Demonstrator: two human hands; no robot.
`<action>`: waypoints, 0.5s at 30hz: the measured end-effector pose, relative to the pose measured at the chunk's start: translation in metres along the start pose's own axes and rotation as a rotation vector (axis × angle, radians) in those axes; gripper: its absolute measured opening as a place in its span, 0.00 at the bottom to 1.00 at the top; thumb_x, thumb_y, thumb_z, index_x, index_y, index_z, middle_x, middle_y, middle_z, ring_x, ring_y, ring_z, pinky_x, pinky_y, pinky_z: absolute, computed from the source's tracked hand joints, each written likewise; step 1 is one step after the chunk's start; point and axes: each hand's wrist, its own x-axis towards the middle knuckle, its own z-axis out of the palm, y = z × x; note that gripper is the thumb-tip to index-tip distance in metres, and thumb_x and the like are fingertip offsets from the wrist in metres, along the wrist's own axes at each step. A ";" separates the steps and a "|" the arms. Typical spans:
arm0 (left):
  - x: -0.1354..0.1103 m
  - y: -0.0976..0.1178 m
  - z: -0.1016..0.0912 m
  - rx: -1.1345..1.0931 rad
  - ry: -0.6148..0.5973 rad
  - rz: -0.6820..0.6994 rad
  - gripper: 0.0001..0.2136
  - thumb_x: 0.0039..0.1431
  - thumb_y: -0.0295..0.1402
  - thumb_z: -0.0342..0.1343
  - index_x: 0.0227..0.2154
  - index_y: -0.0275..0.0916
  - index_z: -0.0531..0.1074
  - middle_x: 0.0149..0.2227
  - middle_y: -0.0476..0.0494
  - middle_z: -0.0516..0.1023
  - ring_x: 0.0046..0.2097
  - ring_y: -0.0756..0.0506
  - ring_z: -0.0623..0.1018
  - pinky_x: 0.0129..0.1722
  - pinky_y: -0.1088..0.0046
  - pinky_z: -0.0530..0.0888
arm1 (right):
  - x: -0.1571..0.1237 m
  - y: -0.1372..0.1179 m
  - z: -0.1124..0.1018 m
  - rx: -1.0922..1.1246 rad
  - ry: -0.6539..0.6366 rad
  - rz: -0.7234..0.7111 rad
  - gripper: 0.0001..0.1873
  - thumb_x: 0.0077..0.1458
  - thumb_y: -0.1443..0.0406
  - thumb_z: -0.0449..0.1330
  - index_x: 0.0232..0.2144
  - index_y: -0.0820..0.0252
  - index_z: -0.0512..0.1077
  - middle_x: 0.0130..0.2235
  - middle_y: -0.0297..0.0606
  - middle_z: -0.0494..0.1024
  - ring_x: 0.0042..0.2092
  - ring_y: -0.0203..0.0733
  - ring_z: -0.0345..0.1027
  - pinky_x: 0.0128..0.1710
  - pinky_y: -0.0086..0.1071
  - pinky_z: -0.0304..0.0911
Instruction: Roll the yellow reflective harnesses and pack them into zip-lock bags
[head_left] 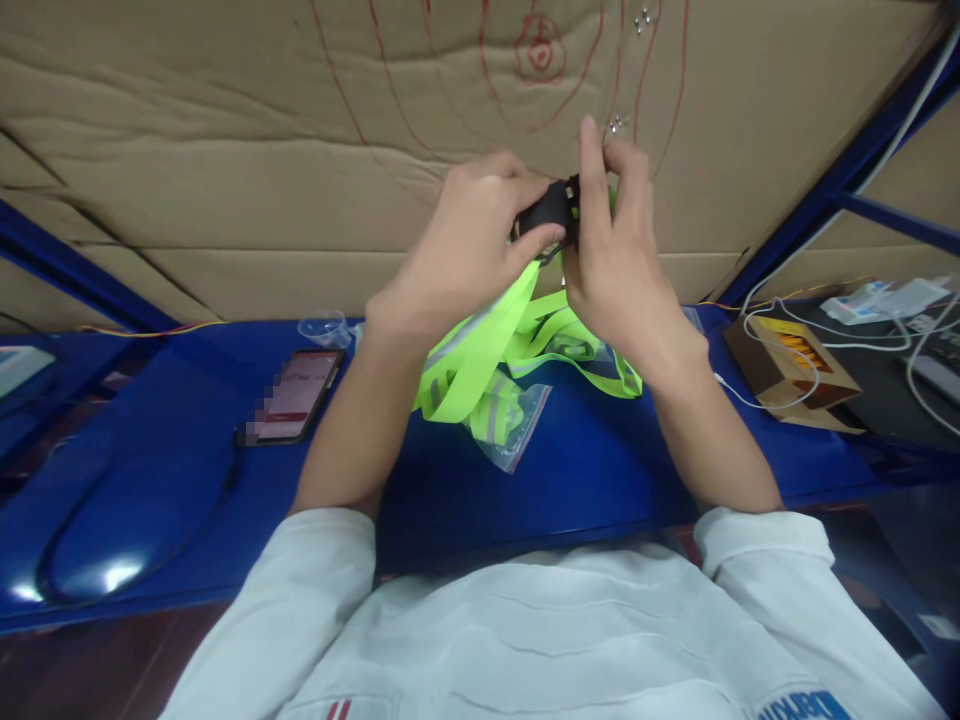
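Observation:
A black plastic buckle (547,210) is held up in front of the cardboard, above the shelf. My left hand (487,220) pinches its left side between thumb and fingers. My right hand (611,220) is closed at its right side, index finger pointing up; a bit of yellow-green strap shows behind these fingers. Below hangs a neon yellow-green reflective strap (480,365) with grey stripes, its loops heaped on the blue surface between my forearms. A clear zip bag (517,430) lies partly under the heap, with more folded strap at its mouth.
A phone (296,395) with a cable lies at left, near a clear plastic cup (324,328). An open cardboard box (795,365) and white cables stand at right. Cardboard with red drawn lines (420,80) forms the back wall, between blue metal bars (810,240).

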 end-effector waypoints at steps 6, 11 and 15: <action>0.002 -0.013 0.000 -0.096 -0.067 0.039 0.16 0.63 0.48 0.62 0.47 0.44 0.80 0.42 0.41 0.80 0.43 0.37 0.74 0.49 0.54 0.71 | -0.001 0.012 -0.007 0.178 -0.129 -0.067 0.47 0.63 0.62 0.56 0.77 0.59 0.40 0.70 0.49 0.53 0.75 0.44 0.45 0.78 0.46 0.47; -0.002 -0.015 -0.016 -0.131 0.030 0.020 0.20 0.64 0.52 0.62 0.49 0.45 0.80 0.44 0.40 0.81 0.46 0.36 0.77 0.48 0.55 0.71 | 0.011 0.030 -0.030 0.356 -0.231 -0.040 0.58 0.56 0.52 0.71 0.77 0.45 0.43 0.73 0.39 0.55 0.75 0.54 0.48 0.75 0.56 0.53; -0.007 -0.009 -0.027 -0.241 0.190 0.082 0.20 0.63 0.52 0.65 0.48 0.44 0.80 0.47 0.42 0.82 0.47 0.40 0.79 0.49 0.57 0.73 | 0.021 0.039 -0.040 0.600 -0.280 -0.136 0.47 0.55 0.47 0.72 0.70 0.51 0.61 0.68 0.39 0.67 0.69 0.54 0.62 0.72 0.51 0.59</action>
